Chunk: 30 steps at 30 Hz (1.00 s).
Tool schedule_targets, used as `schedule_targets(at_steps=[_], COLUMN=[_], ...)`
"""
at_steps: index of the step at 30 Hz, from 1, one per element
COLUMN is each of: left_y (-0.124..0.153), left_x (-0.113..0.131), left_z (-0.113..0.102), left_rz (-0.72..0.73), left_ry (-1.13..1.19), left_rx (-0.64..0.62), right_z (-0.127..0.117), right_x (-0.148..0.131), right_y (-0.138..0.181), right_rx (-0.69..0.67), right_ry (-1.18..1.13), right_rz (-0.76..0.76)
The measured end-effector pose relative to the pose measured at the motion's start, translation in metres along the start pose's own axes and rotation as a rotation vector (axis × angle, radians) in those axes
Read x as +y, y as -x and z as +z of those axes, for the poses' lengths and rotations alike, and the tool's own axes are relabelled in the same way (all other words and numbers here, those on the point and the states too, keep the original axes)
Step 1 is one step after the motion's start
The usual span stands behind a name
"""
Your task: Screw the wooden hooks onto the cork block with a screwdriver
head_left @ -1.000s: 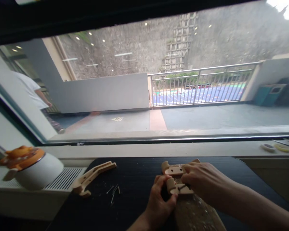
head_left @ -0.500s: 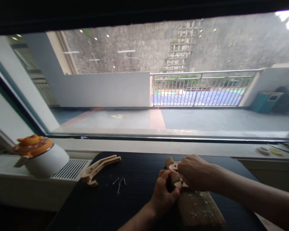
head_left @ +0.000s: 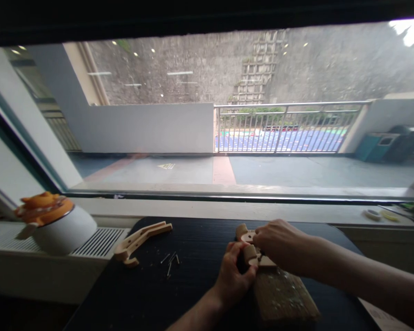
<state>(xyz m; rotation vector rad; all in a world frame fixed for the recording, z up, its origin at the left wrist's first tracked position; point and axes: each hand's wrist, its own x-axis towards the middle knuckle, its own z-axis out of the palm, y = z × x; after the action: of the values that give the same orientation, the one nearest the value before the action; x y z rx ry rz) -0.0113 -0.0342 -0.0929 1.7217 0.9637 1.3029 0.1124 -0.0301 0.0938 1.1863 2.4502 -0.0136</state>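
A pale wooden piece with a curved, hooked end and holes lies at the far end of a worn wooden block. My left hand is closed around its near hooked end, thumb in front. Over the same piece bends my right hand, its fingers pinched together and pointing down. Whatever they hold is hidden behind the hand. A second hooked end shows just beyond my fingers.
On the black table, a similar pale wooden part lies at the left, with several thin metal screws or nails beside it. A white pot with an orange lid stands left, on the sill. Tape rolls lie right.
My right hand has shifted slightly over the wooden piece, showing a little more of its near edge. Both hands keep their hold. The whole view has drifted slightly.
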Motion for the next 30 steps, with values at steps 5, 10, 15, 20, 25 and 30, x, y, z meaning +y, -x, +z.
schedule_targets(at_steps=[5,10,15,20,25,30], left_y=[-0.001,-0.001,0.001,0.001,0.000,0.000], left_x=[0.002,0.003,-0.001,-0.003,-0.001,-0.003], left_z=[-0.001,-0.001,0.000,0.001,0.000,0.001], left_rz=[-0.008,-0.001,0.016,0.008,-0.001,0.010], left_ry=[0.002,-0.009,0.003,-0.006,0.001,-0.005], left_rx=[-0.018,-0.010,0.000,0.005,-0.011,-0.010], right_z=[0.009,0.001,-0.007,-0.001,0.008,0.006], right_x=[0.001,-0.001,-0.002,-0.002,0.003,0.003], right_y=[-0.005,-0.003,0.002,0.000,-0.001,-0.002], right_rx=[0.033,0.054,0.055,0.036,0.067,0.064], right_ry=[0.013,0.029,-0.013,-0.046,-0.030,0.026], right_rz=[0.102,0.141,0.039,0.002,0.065,0.102])
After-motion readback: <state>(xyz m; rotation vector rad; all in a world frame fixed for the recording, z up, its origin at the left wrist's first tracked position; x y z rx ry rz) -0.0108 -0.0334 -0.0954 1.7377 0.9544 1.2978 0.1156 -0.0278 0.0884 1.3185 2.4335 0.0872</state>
